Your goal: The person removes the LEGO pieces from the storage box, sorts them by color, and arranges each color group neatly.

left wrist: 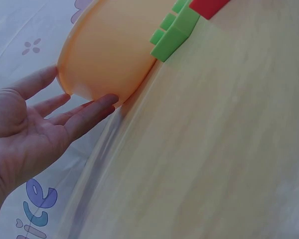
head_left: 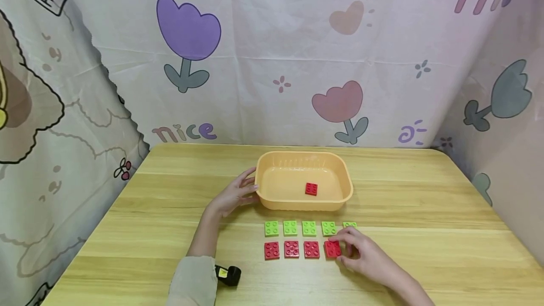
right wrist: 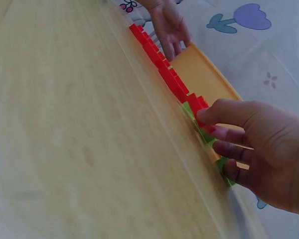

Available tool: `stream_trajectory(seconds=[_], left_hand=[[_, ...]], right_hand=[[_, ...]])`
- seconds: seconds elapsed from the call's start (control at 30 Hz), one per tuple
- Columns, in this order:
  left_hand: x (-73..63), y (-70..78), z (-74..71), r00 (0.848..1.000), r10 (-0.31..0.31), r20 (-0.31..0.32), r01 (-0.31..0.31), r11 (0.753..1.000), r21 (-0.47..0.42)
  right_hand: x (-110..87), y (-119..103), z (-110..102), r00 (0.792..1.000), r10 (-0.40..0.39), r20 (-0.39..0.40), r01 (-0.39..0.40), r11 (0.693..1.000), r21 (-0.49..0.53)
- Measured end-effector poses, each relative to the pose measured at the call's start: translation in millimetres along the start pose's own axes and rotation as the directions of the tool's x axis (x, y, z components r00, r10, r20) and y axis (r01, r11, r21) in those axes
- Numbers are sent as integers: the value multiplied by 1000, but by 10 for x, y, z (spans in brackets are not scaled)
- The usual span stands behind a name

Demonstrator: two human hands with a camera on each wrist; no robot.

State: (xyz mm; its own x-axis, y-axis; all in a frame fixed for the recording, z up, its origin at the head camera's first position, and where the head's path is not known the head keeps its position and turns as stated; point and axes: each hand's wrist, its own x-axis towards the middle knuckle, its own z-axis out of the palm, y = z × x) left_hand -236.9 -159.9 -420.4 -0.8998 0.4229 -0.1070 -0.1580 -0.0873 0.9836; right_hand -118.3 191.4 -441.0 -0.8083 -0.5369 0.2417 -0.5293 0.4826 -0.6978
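Observation:
My left hand (head_left: 233, 195) rests against the left side of an orange-yellow plastic basin (head_left: 303, 206), its fingers extended along the wall, as the left wrist view also shows. One red toy brick (head_left: 311, 189) lies inside the basin. My right hand (head_left: 369, 255) pinches the rightmost red brick (head_left: 332, 250) of the front row between thumb and fingers. In the right wrist view that brick (right wrist: 196, 104) sits slightly tilted at the row's end. Several other red bricks (head_left: 291, 249) line up to its left. Behind them runs a row of green bricks (head_left: 290, 228), the rightmost partly hidden by my right hand.
The basin stands toward the back of a wooden table (head_left: 425, 192). A patterned cloth (head_left: 263, 22) hangs behind and beside the table. A black strap with a small device (head_left: 229, 275) sits at my left wrist, by the sleeve.

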Motion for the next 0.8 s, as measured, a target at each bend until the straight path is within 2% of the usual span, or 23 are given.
stream_trajectory(seconds=[0.27, 0.5, 0.8], left_hand=[[3, -6, 0, 1000, -4, -13, 4, 1000, 0], [6, -3, 4, 1000, -4, -19, 4, 1000, 9], [6, -11, -7, 1000, 4, -5, -4, 1000, -3]], right_hand=[[-8, 42, 20, 996, 87, 20, -86, 996, -21], [-3, 52, 30, 999, 32, 3, -32, 998, -58], [-9, 37, 31, 999, 28, -18, -29, 999, -46]])
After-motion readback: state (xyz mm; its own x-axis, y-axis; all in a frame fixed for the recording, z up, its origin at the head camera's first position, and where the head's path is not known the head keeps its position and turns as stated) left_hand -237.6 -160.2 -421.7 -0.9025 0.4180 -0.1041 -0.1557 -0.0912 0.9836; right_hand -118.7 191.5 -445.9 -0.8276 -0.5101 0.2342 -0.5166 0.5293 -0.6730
